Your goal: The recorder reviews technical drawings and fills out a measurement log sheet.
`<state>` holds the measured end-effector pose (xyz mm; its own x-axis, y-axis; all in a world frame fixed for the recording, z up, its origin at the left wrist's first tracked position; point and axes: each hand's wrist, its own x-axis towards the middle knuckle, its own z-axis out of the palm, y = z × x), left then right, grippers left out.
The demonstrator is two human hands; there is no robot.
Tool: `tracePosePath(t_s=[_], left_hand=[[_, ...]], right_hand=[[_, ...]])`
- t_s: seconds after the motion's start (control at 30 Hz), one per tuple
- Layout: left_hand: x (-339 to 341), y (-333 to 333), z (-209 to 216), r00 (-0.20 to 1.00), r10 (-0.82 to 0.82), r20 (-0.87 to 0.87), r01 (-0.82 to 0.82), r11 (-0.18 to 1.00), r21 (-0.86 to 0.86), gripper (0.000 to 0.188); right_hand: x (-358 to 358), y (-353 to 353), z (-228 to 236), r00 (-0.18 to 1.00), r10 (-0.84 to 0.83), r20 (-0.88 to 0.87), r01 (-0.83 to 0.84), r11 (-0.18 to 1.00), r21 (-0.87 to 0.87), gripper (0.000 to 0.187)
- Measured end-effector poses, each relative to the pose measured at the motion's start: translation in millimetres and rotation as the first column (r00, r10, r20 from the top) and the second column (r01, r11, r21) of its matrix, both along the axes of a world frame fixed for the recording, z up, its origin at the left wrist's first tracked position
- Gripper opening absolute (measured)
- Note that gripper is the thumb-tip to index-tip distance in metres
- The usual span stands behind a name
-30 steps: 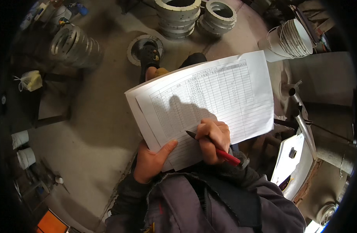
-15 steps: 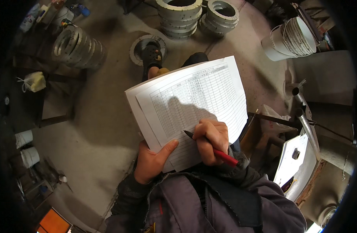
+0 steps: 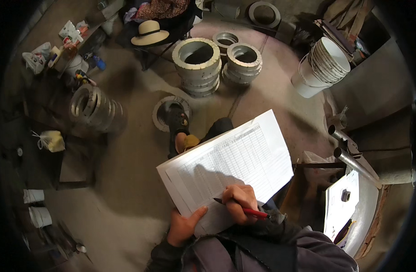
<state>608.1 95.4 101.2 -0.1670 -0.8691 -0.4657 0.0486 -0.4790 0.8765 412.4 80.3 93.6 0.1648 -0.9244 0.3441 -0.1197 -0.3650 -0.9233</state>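
A few sheets of white paper printed with a table (image 3: 244,154) lie tilted over my lap. My left hand (image 3: 184,225) grips their lower left edge, thumb on top and fingers out of sight underneath. In my right hand (image 3: 240,203) is a red and black pen (image 3: 255,212), pinched with its dark tip pointing left, close above or on the lower part of the page; whether it touches cannot be made out. The shadow of a head falls across the printed rows. Beyond the paper, my shoe (image 3: 177,121) rests at a grey metal ring (image 3: 161,113) on the floor.
Stacked grey metal rings (image 3: 196,68) stand ahead, with more rings (image 3: 97,109) at the left. White nested buckets (image 3: 314,75) are at the far right. Metal tubes (image 3: 353,161) and a bright white board (image 3: 339,204) lie to my right. A straw hat (image 3: 150,34) sits at the back.
The view has tilted upward, so the paper and hands sit lower and the hat and more of the back show. Both hands keep their hold on paper and pen.
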Motion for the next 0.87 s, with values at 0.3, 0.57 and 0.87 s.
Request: tracePosePath(t_s=[0.3, 0.57, 0.87], left_hand=[[-3, -3, -2, 0.999, -0.004, 0.052, 0.006, 1.000, -0.023, 0.029], [-4, -3, -7, 0.996, -0.047, 0.076, 0.046, 0.999, 0.006, 0.039], [3, -2, -28, 0.999, 0.010, 0.033, -0.009, 1.000, -0.022, 0.041]], right_hand=[[-5, -3, 3, 0.999, 0.032, 0.034, -0.033, 0.999, 0.032, 0.003], [-12, 0, 5, 1.000, 0.017, 0.026, -0.018, 0.998, 0.065, 0.002], [-75, -30, 49, 0.951, -0.309, -0.014, 0.307, 0.940, 0.146, 0.021]])
